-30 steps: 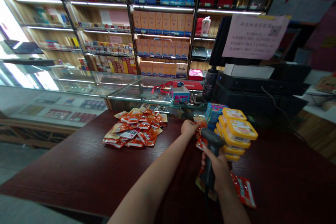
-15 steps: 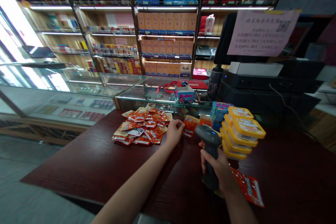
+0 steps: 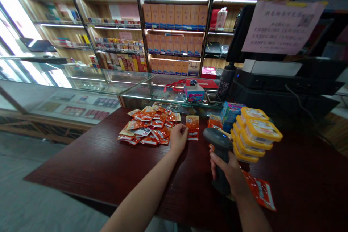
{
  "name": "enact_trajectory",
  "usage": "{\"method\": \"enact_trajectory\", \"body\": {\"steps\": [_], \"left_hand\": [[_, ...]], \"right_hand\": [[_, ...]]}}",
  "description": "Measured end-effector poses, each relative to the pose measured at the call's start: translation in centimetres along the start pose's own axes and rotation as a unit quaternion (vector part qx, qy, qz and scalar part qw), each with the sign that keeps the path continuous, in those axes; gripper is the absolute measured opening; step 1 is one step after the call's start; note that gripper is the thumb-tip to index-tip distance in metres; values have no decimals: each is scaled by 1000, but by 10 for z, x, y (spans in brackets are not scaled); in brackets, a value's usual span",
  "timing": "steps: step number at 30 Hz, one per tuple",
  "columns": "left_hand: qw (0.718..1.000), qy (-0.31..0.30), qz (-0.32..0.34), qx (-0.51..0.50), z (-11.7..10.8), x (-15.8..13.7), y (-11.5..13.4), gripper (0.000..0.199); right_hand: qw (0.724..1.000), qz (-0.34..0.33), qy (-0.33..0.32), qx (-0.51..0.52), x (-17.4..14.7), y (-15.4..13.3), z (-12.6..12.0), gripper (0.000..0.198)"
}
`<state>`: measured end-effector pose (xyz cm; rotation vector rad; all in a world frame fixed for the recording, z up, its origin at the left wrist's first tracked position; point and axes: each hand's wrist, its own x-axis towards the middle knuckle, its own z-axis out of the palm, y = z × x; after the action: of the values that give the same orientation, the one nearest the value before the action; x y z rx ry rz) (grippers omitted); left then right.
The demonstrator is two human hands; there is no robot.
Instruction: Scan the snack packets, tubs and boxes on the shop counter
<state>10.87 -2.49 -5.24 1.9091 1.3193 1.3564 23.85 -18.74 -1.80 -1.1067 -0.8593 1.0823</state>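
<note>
My right hand (image 3: 227, 166) is wrapped round the handle of a dark grey barcode scanner (image 3: 217, 139), its head pointing forward and a small blue light lit on top. My left hand (image 3: 178, 138) pinches the left edge of an orange snack packet (image 3: 193, 127), which faces me nearly upright. Just left of that hand lies a heaped pile of similar orange packets (image 3: 146, 125). Another snack packet (image 3: 214, 120) is seen behind the scanner. One more orange packet (image 3: 261, 190) lies to the right of my right wrist, partly hidden by it.
Yellow-lidded tubs (image 3: 254, 134) are stacked right of the scanner, beside small blue boxes (image 3: 231, 114). A glass display case (image 3: 160, 92) borders the brown counter (image 3: 89, 163) at the back, with a colourful carton (image 3: 194, 93) on it. A monitor (image 3: 239, 36) stands at right.
The packet at my left hand has turned from a tilted, barcode-side view to stand straighter with its printed front showing. The scanner stays in my right hand. The view has shifted slightly.
</note>
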Motion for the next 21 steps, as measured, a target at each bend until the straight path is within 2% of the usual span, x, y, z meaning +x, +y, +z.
{"method": "enact_trajectory", "body": {"steps": [8,15,18,21], "left_hand": [[1000,1,-9,-3,-1,-1,2,13],[1000,-2,-14,-24,-1,-4,1,13],[999,11,-15,-39,-2,-3,1,12],[999,38,-19,1,-12,8,4,13]], "right_hand": [[1000,3,7,-5,0,3,0,41],[1000,9,6,-1,-5,-8,0,41],[1000,18,4,-5,-5,-7,-2,39],[1000,16,2,1,-1,-2,-4,42]]}}
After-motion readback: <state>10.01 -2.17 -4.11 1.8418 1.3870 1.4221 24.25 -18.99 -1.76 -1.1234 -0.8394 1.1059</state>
